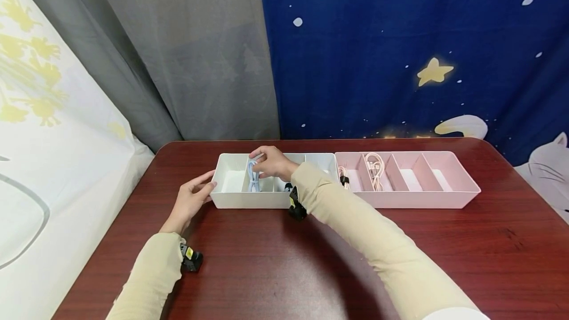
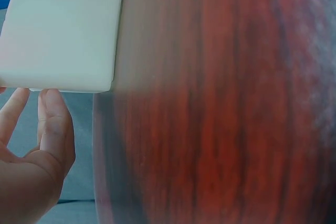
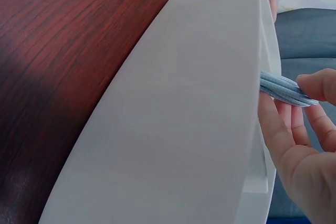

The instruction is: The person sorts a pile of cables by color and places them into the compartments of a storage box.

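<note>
My right hand [image 1: 274,163] pinches a coiled light blue cable [image 1: 254,181] between thumb and fingers. The bundle stands upright in the second compartment from the left of a white divided box [image 1: 249,201]. In the right wrist view the cable [image 3: 286,90] sticks up past the box rim, with the right hand [image 3: 302,156] around its end. At the box's left end, my left hand [image 1: 190,201] touches the wall with extended fingertips. The left wrist view shows that hand [image 2: 39,156] against the end of the box [image 2: 60,35].
A pink divided box [image 1: 413,200] adjoins the white one on the right. It holds a pale cable coil [image 1: 375,169] and a cable with a black tie [image 1: 344,179]. A dark item [image 1: 288,187] in the white box is partly hidden by the right wrist. Curtains hang behind the wooden table [image 1: 249,260].
</note>
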Demonstrator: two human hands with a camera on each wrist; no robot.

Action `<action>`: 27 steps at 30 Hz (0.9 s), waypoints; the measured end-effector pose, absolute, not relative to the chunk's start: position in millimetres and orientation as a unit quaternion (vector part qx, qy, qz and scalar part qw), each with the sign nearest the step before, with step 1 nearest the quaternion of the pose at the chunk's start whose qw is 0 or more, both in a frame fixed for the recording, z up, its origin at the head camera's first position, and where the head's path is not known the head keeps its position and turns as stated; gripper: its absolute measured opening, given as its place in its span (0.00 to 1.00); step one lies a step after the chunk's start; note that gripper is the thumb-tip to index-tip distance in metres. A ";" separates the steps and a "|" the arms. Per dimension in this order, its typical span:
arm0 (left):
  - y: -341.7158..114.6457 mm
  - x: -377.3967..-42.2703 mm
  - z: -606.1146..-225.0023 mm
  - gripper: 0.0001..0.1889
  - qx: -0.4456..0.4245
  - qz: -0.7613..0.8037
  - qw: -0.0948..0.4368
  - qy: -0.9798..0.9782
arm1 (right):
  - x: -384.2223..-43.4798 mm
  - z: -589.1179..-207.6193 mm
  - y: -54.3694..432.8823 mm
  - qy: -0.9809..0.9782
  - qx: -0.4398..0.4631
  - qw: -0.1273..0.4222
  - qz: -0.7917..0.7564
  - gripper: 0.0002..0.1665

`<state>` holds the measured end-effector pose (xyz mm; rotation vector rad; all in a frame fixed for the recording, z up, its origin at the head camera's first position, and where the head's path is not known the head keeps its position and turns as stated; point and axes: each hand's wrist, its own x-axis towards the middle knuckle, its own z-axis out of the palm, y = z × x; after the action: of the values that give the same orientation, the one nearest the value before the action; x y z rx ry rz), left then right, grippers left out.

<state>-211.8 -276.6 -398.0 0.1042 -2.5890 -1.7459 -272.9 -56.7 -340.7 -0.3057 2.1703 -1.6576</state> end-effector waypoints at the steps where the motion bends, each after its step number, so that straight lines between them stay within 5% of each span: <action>1: -276.7 -211.8 -397.8 0.24 0.034 -0.558 0.009 -0.829 | -272.8 -341.2 -57.0 0.774 -0.109 0.198 -0.591 0.20; 27: -276.8 -210.1 -396.1 0.25 0.035 -0.554 0.004 -0.832 | -266.1 -342.9 -59.8 0.804 -0.147 0.206 -0.539 0.19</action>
<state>-210.1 -276.8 -396.1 0.1105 -2.6066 -1.7375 -266.1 -59.8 -342.9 -0.4091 2.2394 -1.5022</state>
